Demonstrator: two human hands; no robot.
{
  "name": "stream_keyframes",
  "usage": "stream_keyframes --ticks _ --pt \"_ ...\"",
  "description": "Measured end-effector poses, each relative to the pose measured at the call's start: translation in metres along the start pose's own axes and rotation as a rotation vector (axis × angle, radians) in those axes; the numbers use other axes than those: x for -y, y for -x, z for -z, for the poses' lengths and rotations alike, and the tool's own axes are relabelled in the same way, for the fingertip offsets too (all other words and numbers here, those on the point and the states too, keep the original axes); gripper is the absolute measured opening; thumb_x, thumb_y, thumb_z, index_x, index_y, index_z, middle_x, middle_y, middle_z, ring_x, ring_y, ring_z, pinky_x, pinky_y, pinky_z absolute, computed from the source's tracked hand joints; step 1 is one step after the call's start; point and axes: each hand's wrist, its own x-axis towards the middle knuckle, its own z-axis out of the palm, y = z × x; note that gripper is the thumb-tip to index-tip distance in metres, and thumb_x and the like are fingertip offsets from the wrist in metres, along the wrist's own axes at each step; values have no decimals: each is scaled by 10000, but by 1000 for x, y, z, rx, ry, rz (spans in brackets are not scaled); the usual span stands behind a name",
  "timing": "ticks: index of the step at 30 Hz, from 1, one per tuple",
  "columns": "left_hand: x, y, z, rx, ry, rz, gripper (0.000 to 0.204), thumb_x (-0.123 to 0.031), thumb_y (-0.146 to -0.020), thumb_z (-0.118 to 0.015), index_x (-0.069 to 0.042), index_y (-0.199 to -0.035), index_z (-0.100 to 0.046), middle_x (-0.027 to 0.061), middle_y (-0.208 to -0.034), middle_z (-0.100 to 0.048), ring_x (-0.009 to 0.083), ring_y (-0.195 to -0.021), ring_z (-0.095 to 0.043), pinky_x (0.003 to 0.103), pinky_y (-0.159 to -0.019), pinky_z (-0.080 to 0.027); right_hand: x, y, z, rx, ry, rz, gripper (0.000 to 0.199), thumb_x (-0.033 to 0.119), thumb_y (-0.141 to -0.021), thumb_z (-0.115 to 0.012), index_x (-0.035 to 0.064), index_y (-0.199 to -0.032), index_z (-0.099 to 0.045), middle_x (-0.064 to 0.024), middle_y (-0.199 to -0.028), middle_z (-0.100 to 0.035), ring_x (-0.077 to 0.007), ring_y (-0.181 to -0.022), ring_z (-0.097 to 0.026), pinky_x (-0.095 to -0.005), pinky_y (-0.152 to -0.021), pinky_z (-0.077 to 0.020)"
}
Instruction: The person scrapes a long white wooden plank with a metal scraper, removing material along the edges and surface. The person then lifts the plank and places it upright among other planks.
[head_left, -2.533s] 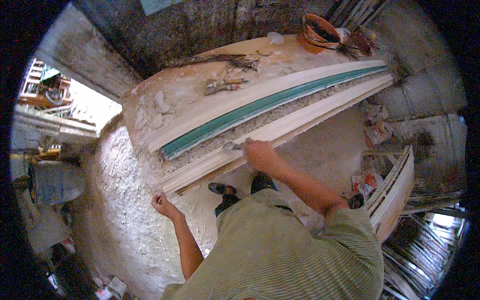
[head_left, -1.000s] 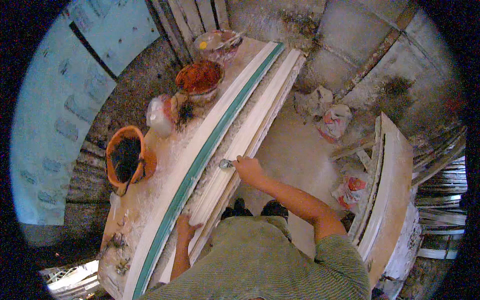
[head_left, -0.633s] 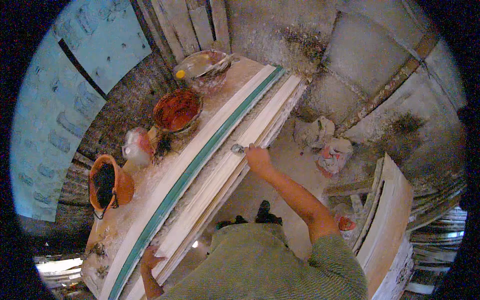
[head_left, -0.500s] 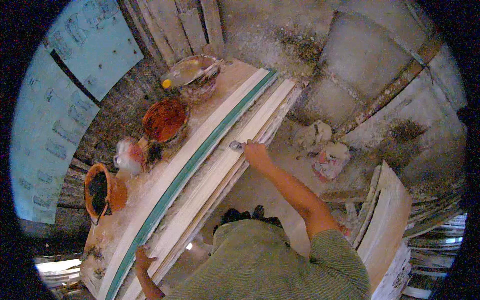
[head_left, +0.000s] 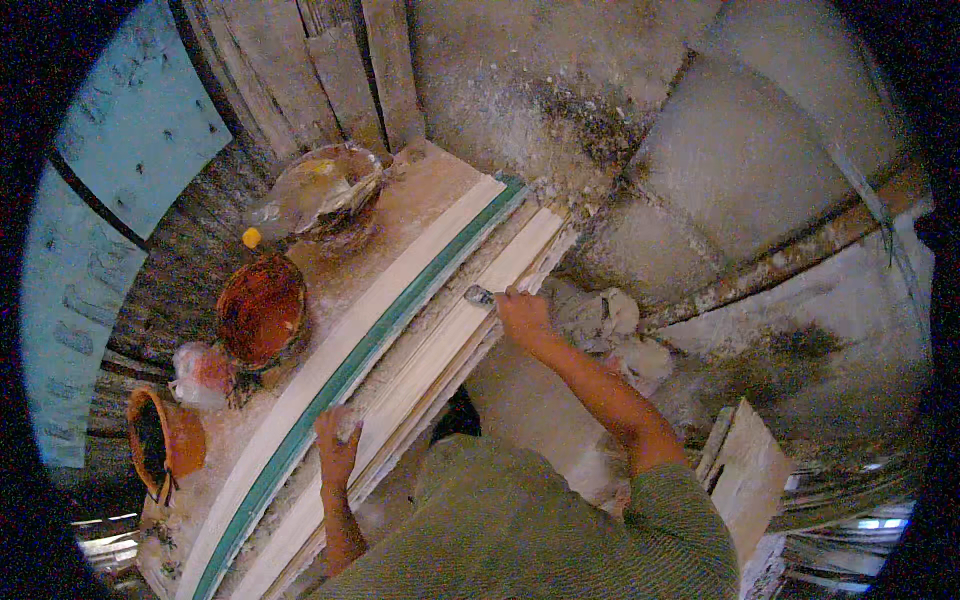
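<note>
My right hand [head_left: 524, 317] is closed round a small tool with a grey, rounded head [head_left: 479, 295]; its exact kind is too blurred to tell. The head rests over the pale wooden strips [head_left: 440, 345], which lie stacked lengthwise along the near edge of the table. My left hand [head_left: 338, 438] is over the dusty gap between these strips and a long teal strip [head_left: 350, 372], thumb and fingers apart, holding nothing. Beyond the teal strip runs a wide pale board [head_left: 330, 400].
On the table's [head_left: 400, 235] far side stand a reddish-brown bowl [head_left: 262, 312], a cluttered basin [head_left: 325, 190], a clear plastic bag [head_left: 205, 373] and a tipped orange pot [head_left: 185, 437]. Crumpled sacks [head_left: 600, 315] lie on the floor to the right, and boards [head_left: 750, 470] lean farther right.
My left hand has moved forward along the strips, away from the near end. My right hand with the tool is closer to their far end. The whole view has shifted.
</note>
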Motion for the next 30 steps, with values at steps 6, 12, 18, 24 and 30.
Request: stream_keyframes --ticks 6,12,18,24,30 --pt "-141 -118 -79 -16 139 -304 359 -126 -787 -735 -122 -1126 -617 135 -1190 -592 335 -1153 -502 442 -1018 -366 -98 -43 -12 30 -20 39 204 141 -805 -560 58 -981 -623 -142 -993 -642 -327 -782 -664 -458 -609 -536" --pt "-246 -183 -134 84 288 -421 301 -115 -796 -718 -121 -1081 -623 120 -1128 -599 329 -1106 -521 432 -994 -380 -221 -127 -28 238 154 -85 265 158 -827 -541 27 -1047 -614 -167 -859 -663 -332 -749 -666 -474 -617 -527" --pt "-259 -166 -199 59 151 -287 323 -93 -778 -720 -109 -1080 -608 112 -1100 -591 314 -1102 -511 407 -965 -390 -272 -156 -29 114 -132 185 284 192 -866 -511 36 -1080 -614 -169 -890 -672 -333 -758 -671 -451 -617 -528" --pt "-292 -133 -252 -291 187 157 308 -36 -786 -704 -92 -1075 -611 106 -1117 -597 295 -1105 -518 383 -978 -387 -348 -203 -18 307 -250 117 286 207 -869 -590 51 -1102 -647 -185 -954 -671 -325 -816 -664 -424 -732 -533" --pt "-349 -115 -294 -389 548 561 284 -141 -855 -693 -86 -1124 -618 87 -1144 -602 246 -1135 -530 362 -988 -410 -400 -251 -14 836 -656 585 299 307 -798 -733 68 -976 -710 -115 -1007 -694 -247 -950 -647 -349 -885 -487"
